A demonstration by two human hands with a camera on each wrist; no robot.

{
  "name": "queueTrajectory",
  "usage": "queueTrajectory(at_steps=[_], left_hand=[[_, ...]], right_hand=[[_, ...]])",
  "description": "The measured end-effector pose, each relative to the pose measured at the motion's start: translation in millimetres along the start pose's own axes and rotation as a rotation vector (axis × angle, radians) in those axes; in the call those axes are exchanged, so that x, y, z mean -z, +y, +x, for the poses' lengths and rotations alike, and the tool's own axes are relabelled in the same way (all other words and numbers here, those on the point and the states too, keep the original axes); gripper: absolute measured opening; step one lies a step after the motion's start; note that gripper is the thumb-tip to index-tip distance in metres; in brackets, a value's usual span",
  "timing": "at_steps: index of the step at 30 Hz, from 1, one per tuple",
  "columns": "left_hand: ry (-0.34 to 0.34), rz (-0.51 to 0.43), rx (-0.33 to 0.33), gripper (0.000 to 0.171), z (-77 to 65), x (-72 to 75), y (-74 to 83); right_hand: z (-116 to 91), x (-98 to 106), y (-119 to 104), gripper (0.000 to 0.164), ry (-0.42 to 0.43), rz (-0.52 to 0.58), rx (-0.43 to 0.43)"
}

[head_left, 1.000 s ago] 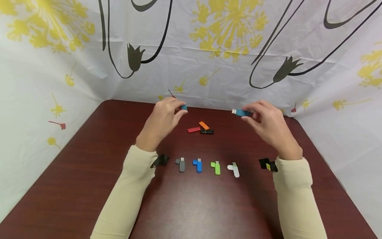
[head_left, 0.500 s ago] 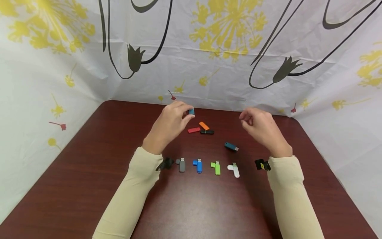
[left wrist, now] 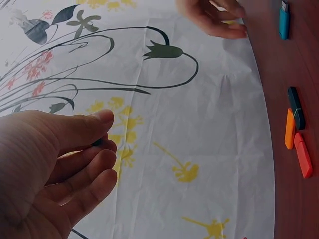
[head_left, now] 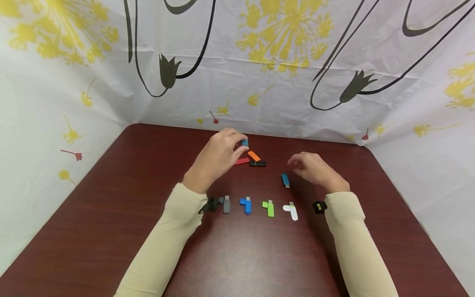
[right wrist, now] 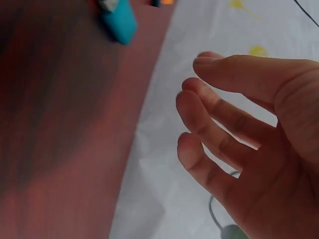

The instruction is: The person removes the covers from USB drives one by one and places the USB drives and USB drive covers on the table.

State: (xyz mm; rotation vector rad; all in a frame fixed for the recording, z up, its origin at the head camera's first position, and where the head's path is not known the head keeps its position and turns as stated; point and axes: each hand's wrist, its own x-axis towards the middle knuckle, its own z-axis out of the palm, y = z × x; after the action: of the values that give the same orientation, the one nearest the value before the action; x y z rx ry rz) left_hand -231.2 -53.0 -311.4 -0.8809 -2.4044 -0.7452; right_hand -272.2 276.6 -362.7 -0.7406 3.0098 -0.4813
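Between thumb and index finger, my left hand (head_left: 219,156) pinches a small teal USB stick cap (head_left: 245,142), held above the far part of the table. In the left wrist view the fingers hide most of that cap (left wrist: 97,142). My right hand (head_left: 311,167) is relaxed with nothing in it, its fingers loosely bent just right of the teal USB stick (head_left: 285,180). That stick lies on the table with its metal plug bare and pointing toward me. The right wrist view shows the same teal stick (right wrist: 119,22) at the top, away from the fingertips.
Nearer me is a row of uncapped USB sticks with caps beside them: grey (head_left: 226,205), blue (head_left: 247,206), green (head_left: 270,209) and white (head_left: 293,212). Capped red (head_left: 243,161), orange (head_left: 254,156) and black (head_left: 257,163) sticks lie behind. A patterned cloth (head_left: 222,82) walls the table's back.
My right hand has let go of the teal USB stick, which dropped to the table and turned there. That hand has come lower and leftward. My left hand has moved right with the cap.
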Motion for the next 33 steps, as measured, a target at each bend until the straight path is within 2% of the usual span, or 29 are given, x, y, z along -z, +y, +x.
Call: queueTrajectory(at_steps=[6,11,19,24,29,33], left_hand=[[-0.019,0.003,-0.002,0.028,0.0,-3.2,3.1],[-0.024,0.009,-0.005,0.027,0.4,-5.4,4.0],[-0.038,0.006,0.001,0.027,0.7,-7.4,4.3],[-0.039,0.001,0.003,0.028,0.2,-8.4,4.7],[-0.055,-0.002,0.006,0.030,0.0,-9.7,5.1],[-0.066,0.010,0.007,0.030,-0.3,-10.7,4.8]], right_hand=[[5,-19,0,0.036,-0.095,0.003,0.066],[6,-27,1,0.048,-0.169,0.031,0.053],[6,-29,0,0.026,-0.190,0.005,0.032],[4,-25,0,0.013,-0.227,0.001,-0.036],[0,-21,0,0.011,-0.293,0.031,-0.117],[-4,-19,-1,0.016,-0.307,0.046,-0.148]])
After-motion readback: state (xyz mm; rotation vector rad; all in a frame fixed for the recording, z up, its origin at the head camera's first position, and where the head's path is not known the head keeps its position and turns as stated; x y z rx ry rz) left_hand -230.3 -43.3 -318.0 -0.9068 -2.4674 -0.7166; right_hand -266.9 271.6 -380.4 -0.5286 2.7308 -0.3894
